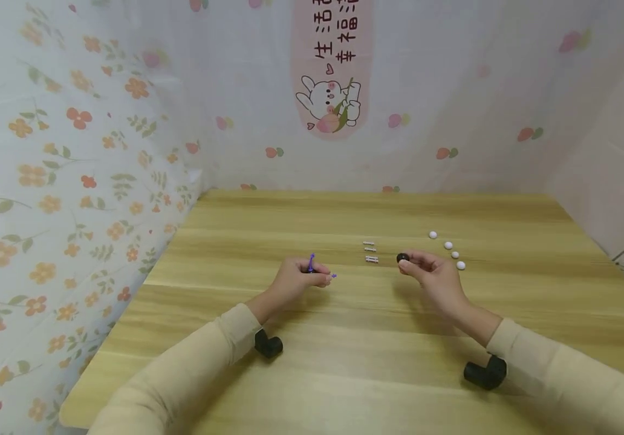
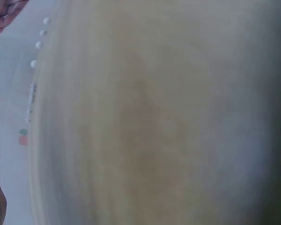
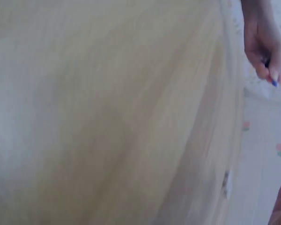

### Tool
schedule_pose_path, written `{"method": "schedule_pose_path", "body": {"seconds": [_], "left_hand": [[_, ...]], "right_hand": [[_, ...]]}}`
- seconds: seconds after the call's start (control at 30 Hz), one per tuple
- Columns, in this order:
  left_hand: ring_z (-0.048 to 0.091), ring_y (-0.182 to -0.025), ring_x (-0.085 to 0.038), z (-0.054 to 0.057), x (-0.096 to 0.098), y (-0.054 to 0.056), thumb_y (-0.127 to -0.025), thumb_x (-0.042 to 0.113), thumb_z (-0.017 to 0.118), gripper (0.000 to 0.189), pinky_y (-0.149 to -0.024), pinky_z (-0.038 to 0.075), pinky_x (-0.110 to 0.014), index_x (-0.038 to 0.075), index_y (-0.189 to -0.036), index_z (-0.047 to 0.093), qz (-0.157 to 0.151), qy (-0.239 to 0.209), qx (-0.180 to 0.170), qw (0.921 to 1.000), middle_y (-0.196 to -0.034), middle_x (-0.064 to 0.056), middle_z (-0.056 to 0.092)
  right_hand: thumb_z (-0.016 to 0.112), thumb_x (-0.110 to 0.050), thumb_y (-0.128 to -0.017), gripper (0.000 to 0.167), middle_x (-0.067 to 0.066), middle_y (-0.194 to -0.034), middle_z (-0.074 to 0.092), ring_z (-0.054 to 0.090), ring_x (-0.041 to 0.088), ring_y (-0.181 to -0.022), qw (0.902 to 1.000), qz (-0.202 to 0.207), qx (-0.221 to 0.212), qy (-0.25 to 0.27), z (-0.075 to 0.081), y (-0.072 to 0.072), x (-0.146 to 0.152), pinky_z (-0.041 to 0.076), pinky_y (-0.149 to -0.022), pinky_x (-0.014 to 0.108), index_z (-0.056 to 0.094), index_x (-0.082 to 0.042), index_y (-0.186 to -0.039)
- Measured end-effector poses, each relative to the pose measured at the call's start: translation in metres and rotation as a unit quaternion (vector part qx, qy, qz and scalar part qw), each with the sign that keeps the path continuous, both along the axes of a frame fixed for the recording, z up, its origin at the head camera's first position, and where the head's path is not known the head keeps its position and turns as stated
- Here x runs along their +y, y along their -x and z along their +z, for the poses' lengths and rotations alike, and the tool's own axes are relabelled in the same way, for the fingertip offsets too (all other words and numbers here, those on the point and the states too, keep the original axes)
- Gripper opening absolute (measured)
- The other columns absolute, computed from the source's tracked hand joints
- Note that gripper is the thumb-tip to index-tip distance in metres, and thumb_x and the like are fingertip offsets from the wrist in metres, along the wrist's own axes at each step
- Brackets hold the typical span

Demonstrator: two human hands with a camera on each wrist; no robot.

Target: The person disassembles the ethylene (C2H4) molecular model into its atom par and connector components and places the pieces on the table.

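My left hand (image 1: 294, 280) pinches a thin blue-purple piece (image 1: 311, 263), partly hidden by the fingers; one slim end points up and a small blue tip (image 1: 334, 276) shows past the fingertips. Something dark shows beside it within the grip. Between thumb and fingers, my right hand (image 1: 442, 283) pinches a small round black piece (image 1: 402, 258) above the table. The two hands are apart, several short white rods (image 1: 370, 259) lying beyond the gap between them. In the right wrist view the left hand (image 3: 264, 47) appears with the blue piece (image 3: 274, 83).
Several small white balls (image 1: 448, 245) lie in a slanting row beyond my right hand. The wood-grain table (image 1: 268, 211) ends at a patterned cloth wall (image 1: 432, 90) behind, with floral cloth (image 1: 61, 181) to the left. Black wrist mounts (image 1: 486, 372) hang under both sleeves.
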State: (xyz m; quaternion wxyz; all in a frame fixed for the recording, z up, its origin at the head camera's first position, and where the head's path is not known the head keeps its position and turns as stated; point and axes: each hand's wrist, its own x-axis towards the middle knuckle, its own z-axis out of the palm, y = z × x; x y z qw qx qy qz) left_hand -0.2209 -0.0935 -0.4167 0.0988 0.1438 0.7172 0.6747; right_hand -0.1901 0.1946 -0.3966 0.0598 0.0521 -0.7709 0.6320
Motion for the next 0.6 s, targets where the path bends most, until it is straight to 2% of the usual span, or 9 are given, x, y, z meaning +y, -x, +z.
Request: {"method": "schedule_pose_path", "body": {"seconds": [0.1, 0.17, 0.27, 0.37, 0.47, 0.6], "left_hand": [[0.069, -0.075, -0.019, 0.000, -0.005, 0.000, -0.081, 0.000, 0.075, 0.012, -0.075, 0.056, -0.035, -0.008, -0.088, 0.071, -0.006, 0.001, 0.000, 1.0000, -0.088, -0.014, 0.071], [0.069, -0.076, -0.019, 0.001, -0.006, 0.001, -0.081, 0.001, 0.076, 0.015, -0.076, 0.056, -0.036, -0.009, -0.089, 0.070, -0.012, -0.004, 0.000, 0.9999, -0.088, -0.014, 0.071], [0.069, -0.078, -0.019, 0.004, -0.004, 0.002, -0.082, 0.001, 0.076, 0.015, -0.077, 0.056, -0.036, -0.010, -0.090, 0.069, -0.015, -0.009, -0.014, 0.9997, -0.089, -0.012, 0.071], [0.069, -0.079, -0.020, 0.004, -0.003, 0.003, -0.083, -0.002, 0.074, 0.009, -0.078, 0.056, -0.037, -0.008, -0.088, 0.069, -0.022, -0.016, -0.021, 0.9994, -0.090, -0.013, 0.071], [0.070, -0.081, -0.022, 0.004, -0.002, 0.002, -0.084, -0.002, 0.074, 0.008, -0.080, 0.056, -0.038, -0.007, -0.089, 0.070, -0.028, -0.016, -0.023, 0.9992, -0.091, -0.013, 0.071], [0.070, -0.082, -0.023, 0.003, 0.001, 0.002, -0.084, -0.002, 0.073, 0.010, -0.080, 0.056, -0.040, -0.009, -0.091, 0.069, -0.035, -0.018, -0.023, 0.9989, -0.090, -0.013, 0.072]], "right_hand": [[0.069, -0.021, -0.093, 0.039, 0.008, -0.097, 0.069, 0.065, 0.005, -0.085, 0.9977, 0.023, 0.010, -0.064, 0.002, 0.007, 0.010, 0.053, -0.079, 0.021, 0.063, 0.008, -0.118], [0.071, -0.021, -0.092, 0.037, 0.011, -0.098, 0.069, 0.065, 0.006, -0.085, 0.9939, 0.019, 0.020, -0.107, 0.001, 0.012, 0.015, 0.054, -0.076, 0.021, 0.066, 0.006, -0.116], [0.072, -0.018, -0.090, 0.031, 0.014, -0.100, 0.070, 0.065, 0.012, -0.086, 0.9839, -0.002, 0.024, -0.177, -0.002, 0.018, 0.022, 0.052, -0.070, 0.018, 0.068, 0.003, -0.113], [0.073, -0.014, -0.089, 0.031, 0.017, -0.102, 0.070, 0.066, 0.023, -0.089, 0.9726, -0.005, 0.017, -0.232, -0.005, 0.024, 0.030, 0.052, -0.072, 0.024, 0.068, 0.003, -0.113], [0.074, -0.013, -0.088, 0.033, 0.019, -0.104, 0.069, 0.066, 0.031, -0.093, 0.9666, 0.008, 0.000, -0.256, -0.009, 0.027, 0.036, 0.053, -0.074, 0.028, 0.066, 0.006, -0.114], [0.073, -0.009, -0.087, 0.030, 0.020, -0.101, 0.069, 0.065, 0.032, -0.093, 0.9612, 0.010, -0.013, -0.275, -0.015, 0.028, 0.040, 0.054, -0.070, 0.029, 0.066, 0.008, -0.111]]}}
